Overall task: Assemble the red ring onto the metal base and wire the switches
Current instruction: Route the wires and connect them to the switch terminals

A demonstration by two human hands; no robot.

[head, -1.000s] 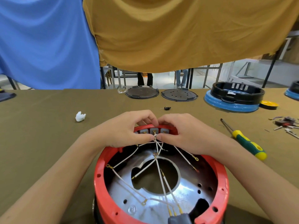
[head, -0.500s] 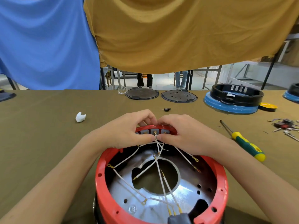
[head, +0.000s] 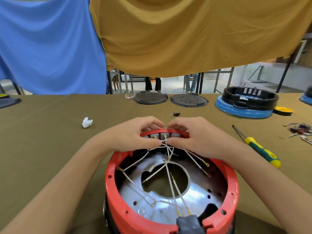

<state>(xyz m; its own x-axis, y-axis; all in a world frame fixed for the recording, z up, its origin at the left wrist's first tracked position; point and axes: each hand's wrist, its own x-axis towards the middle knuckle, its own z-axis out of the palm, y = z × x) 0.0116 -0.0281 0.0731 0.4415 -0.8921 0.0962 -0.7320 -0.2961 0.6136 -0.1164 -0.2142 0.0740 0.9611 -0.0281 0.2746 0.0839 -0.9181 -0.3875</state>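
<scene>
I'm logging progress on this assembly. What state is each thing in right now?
red ring: seated on the metal base.
switches: set in the ring's far wall.
white wires: several ends loose.
left hand: pinching a wire.
right hand: pinching it too.
screwdriver: lying unused.

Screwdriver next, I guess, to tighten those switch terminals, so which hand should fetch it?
Probably the right hand. The screwdriver lies on the table on that side, handle nearest the right forearm. The left hand would have to cross over the red ring, and could keep pinching the wire at the switches.
</scene>
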